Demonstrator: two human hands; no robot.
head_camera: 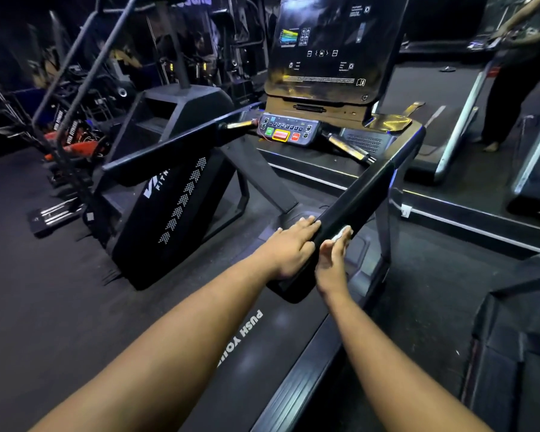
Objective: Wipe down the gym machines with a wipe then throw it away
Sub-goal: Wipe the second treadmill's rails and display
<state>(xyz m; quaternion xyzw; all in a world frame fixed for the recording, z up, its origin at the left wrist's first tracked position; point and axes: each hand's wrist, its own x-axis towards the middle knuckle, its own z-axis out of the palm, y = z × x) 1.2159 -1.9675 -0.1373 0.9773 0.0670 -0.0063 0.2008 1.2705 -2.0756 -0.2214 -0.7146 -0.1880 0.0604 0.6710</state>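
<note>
I stand on a black treadmill whose belt (256, 332) runs under my arms. Its right handrail (360, 194), a long black padded bar, slopes toward me. My left hand (289, 244) lies flat on the rail's near end, fingers spread over the top. My right hand (332, 258) presses a small white wipe (340, 235) against the rail's right side; only a corner of the wipe shows past the fingers. The left handrail (166, 148) and the console (289, 129) with coloured buttons lie ahead.
A large dark screen (334, 48) rises above the console. A stair-climber machine (169, 169) stands to the left, with weight gear behind it. Another treadmill (449, 120) is on the right, where a person (512, 88) stands at its far end.
</note>
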